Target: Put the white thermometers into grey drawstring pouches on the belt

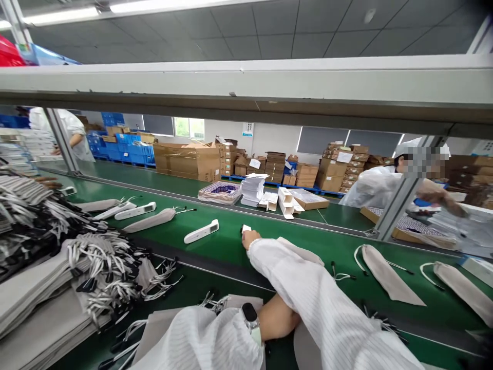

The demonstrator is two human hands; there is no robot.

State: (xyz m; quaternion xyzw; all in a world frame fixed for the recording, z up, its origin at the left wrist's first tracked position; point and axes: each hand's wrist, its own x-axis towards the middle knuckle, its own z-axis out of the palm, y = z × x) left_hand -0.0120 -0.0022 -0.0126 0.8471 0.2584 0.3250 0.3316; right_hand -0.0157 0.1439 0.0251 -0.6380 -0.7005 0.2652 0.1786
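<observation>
My right hand (pixel 250 239) reaches over the green belt (pixel 227 257), its fingers closed round a small white thing with a dark end, seemingly a white handheld thermometer (pixel 247 228); most of it is hidden. Under my right sleeve lies my left hand (pixel 280 316), a watch on its wrist; its fingers are out of sight. Left of my right hand, a white thermometer (pixel 201 232) with a small screen rests on the belt. A grey drawstring pouch (pixel 300 250) shows partly behind my right forearm. Grey pouches (pixel 162 316) lie below my left arm.
Piles of grey drawstring pouches (pixel 42 308) fill the left side. Farther along the belt lie filled pouches (pixel 391 275) and another thermometer (pixel 135 210). A shelf beam (pixel 246 79) crosses above. Beyond stand white cartons (pixel 252 190) and two people at work, one at right (pixel 370 187).
</observation>
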